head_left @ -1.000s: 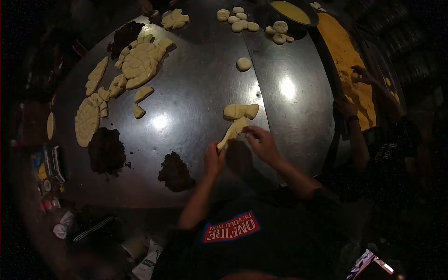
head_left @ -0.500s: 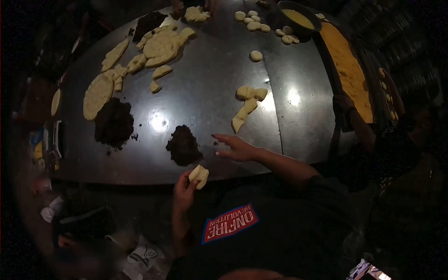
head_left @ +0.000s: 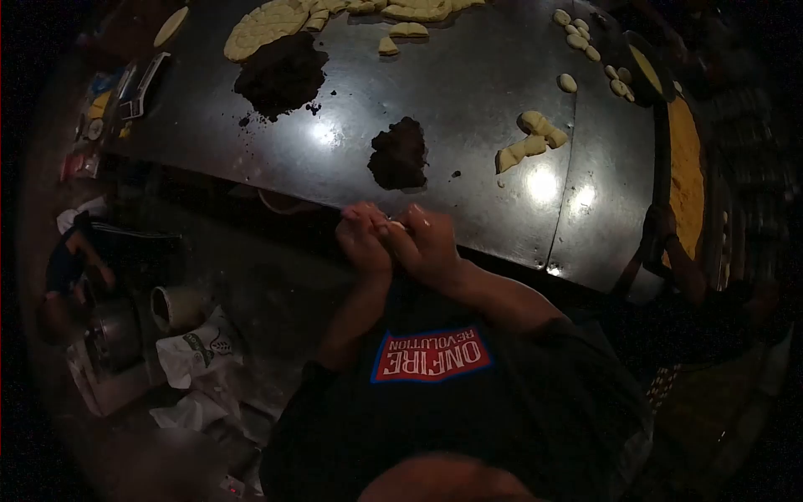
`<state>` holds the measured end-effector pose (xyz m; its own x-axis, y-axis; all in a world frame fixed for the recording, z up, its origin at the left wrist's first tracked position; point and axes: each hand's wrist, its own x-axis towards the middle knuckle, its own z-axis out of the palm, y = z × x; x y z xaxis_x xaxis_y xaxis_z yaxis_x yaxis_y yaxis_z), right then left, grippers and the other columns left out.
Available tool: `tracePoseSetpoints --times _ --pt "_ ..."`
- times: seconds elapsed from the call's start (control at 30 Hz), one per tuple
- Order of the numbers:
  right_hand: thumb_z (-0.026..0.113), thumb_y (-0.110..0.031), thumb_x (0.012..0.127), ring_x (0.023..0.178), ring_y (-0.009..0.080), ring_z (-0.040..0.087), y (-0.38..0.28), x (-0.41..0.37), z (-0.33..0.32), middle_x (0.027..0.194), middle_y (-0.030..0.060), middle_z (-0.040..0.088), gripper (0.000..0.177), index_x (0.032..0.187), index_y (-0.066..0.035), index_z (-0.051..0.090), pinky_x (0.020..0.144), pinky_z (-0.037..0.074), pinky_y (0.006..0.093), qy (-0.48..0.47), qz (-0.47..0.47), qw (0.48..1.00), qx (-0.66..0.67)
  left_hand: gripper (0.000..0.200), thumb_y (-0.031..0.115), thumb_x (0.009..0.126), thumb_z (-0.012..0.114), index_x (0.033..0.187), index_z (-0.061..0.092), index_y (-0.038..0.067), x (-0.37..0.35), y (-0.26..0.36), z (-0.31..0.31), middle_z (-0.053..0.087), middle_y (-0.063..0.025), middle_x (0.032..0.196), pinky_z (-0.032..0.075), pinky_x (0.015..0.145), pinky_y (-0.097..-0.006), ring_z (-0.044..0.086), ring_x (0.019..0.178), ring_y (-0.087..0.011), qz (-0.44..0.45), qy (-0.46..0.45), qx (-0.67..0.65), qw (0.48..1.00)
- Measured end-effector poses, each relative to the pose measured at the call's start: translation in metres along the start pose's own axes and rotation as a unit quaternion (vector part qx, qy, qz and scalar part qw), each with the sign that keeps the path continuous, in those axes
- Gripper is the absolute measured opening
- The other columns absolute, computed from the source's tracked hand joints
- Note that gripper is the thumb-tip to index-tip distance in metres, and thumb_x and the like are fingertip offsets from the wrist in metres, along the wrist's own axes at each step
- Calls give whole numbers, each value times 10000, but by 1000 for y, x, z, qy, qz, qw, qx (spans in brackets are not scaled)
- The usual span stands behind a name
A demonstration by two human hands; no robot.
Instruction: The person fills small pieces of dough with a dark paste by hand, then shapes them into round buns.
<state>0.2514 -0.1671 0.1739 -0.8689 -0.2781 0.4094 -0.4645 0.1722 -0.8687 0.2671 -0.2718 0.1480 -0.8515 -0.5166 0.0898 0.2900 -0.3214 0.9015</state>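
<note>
My left hand (head_left: pixel 365 238) and my right hand (head_left: pixel 427 243) are pressed together at the near edge of the metal table. Their fingers are closed around a piece of dough, which they hide almost fully. Just beyond them on the table is a small mound of dark, crumbly filling (head_left: pixel 400 155). To the right lie several cut strips of pale dough (head_left: pixel 533 140). A larger dark mound of filling (head_left: pixel 283 77) sits farther left.
A scored dough slab (head_left: pixel 268 29) and dough pieces (head_left: pixel 408 30) lie along the far side. Round dough balls (head_left: pixel 568 83) are at the right, near a bowl (head_left: pixel 646 71) and a tray with an orange-yellow layer (head_left: pixel 686 176). Another person's hand (head_left: pixel 659 222) rests beside the tray.
My right hand has come from over the table to meet my left, and both have closed around the dough. The view has shifted, so the table appears higher and farther right.
</note>
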Motion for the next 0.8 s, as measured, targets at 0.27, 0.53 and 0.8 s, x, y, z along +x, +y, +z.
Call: tracePoseSetpoints --times 0.27,0.53,0.8 --pt "643 -184 781 876 304 609 13 52 -67 916 159 610 257 979 -24 602 719 482 418 -257 70 940 -212 636 596 916 360 1250 391 55 19 -32 19 568 -98 988 466 800 -320 571 875 -184 -417 131 -164 884" --pt "539 -40 814 1046 352 566 86 18 -67 1147 184 577 367 1181 -44 542 885 462 413 -316 -107 930 -155 400 350 990 374 1166 505 15 21 -87 -4 596 -107 1026 476 846 -334 590 943 -205 -425 19 -90 901" --pt "628 -100 748 930 284 581 207 17 -43 1125 109 591 295 1038 -43 623 817 498 367 -211 -73 933 -281 400 285 997 370 1252 444 -14 8 -58 -66 562 -142 1149 473 900 -359 572 1053 -243 -362 146 -61 919"
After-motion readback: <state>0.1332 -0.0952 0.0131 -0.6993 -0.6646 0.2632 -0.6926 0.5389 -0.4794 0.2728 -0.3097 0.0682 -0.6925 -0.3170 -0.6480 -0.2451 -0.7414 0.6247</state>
